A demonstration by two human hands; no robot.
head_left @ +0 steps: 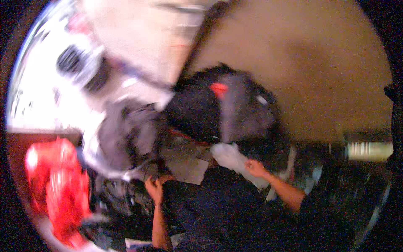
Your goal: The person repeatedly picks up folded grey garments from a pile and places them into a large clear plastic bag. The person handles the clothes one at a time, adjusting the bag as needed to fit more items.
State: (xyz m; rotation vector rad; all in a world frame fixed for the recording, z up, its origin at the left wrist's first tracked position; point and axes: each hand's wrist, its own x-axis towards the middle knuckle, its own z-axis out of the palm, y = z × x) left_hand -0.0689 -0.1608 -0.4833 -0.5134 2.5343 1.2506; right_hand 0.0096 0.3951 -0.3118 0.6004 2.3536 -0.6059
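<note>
Motion blurs the whole view. My right hand (257,169) has its fingers curled at the edge of a crumpled whitish sheet, cloth or thin plastic (230,154), and seems to grip it. To the left, my left hand (155,190) is beside my dark-clothed leg, its fingers slightly apart and nothing visible in them. Beyond my hands lies a bulky black and grey bag-like bundle (247,109) with a small red patch. Left of it, dark grey fabric (130,130) is heaped in or on something white.
A shiny red bag or wrapped bundle (58,185) sits at the far left. Farther back stands a whitish round object with a dark grille-like face (75,61). A brown surface (327,75) spans the upper right, with a pale greenish box-like thing (369,151) at its near edge.
</note>
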